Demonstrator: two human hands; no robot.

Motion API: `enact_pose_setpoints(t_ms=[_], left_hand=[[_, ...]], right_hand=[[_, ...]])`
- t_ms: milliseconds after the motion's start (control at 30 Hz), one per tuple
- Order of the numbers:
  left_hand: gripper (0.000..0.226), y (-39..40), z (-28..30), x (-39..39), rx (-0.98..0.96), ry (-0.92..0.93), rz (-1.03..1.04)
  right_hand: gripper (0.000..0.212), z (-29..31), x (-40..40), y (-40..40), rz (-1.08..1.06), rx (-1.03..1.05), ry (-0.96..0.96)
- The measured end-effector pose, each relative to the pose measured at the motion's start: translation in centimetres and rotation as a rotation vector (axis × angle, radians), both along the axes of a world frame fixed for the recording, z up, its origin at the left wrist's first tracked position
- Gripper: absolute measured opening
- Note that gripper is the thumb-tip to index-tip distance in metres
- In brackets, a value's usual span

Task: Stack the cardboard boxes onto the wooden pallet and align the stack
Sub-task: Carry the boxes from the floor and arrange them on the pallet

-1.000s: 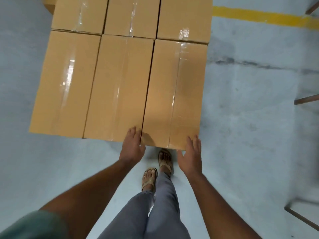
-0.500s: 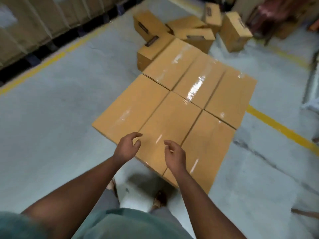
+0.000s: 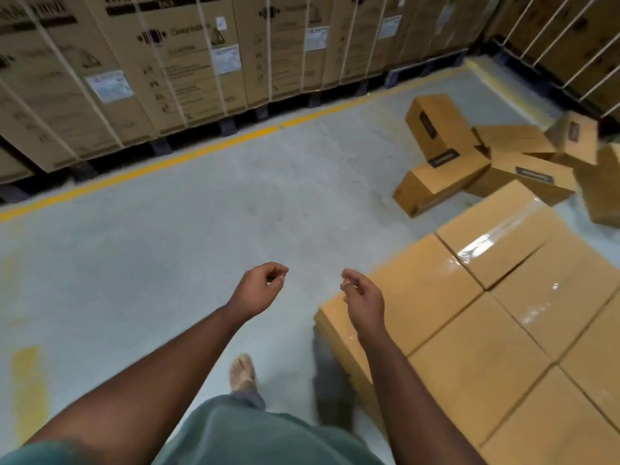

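Both hands, left hand [image 3: 258, 290] and right hand [image 3: 364, 297], hang empty with loosely curled fingers, free to fetch loose boxes [image 3: 446, 162] lying beyond the fingertips.

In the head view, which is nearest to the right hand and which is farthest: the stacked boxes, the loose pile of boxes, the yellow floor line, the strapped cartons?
From the right hand:
1. Stacked boxes: just beside and under it, to the right.
2. Loose pile of boxes: ahead, to the right.
3. Yellow floor line: ahead, crossing the floor.
4. Strapped cartons: behind that line, along the back.
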State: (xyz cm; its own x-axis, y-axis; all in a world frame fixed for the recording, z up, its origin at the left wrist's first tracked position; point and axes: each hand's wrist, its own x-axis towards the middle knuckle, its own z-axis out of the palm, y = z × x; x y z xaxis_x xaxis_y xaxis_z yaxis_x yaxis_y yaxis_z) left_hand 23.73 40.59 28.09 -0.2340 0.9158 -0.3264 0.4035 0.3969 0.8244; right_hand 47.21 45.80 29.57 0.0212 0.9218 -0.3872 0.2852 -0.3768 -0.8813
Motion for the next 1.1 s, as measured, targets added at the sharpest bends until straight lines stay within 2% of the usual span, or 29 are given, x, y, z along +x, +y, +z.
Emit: enact_pose_setpoints(t_ms=[133,267,433,633,933,1100], left_hand=[[0.021,5.3,2.2,-7.3,-0.019,-0.016,-0.01],[0.02,13.2,3.3,-10.7,0.028,-0.053,0.01],[0.019,24.3,2.9,-12.5,0.039,-0.123,-0.048],[0.015,39.7,2.1,-15.4,0.036,-0.099,-0.074],[0.017,61.4,3.9,-11.7,-0.054,-0.121,-0.211],[0.017,73.9,2.3,-7.0,-0.112,-0.123,-0.32]], right_hand=[[0.024,1.6,-6.6,3.6,-0.065,-0.032,0.084],[0.024,2.9,-8.9,9.2,-0.116,-0.038,0.074],[0.024,2.3,-10.9,19.2,-0.216,-0.005,0.08],[0.022,0.6,-13.9,34.7,-0.281,-0.033,0.133],[0.016,4.3,-11.7,53.7,-0.342,-0.006,0.087],[0.02,2.6,-8.1,62.8,-0.466,-0.052,0.072]])
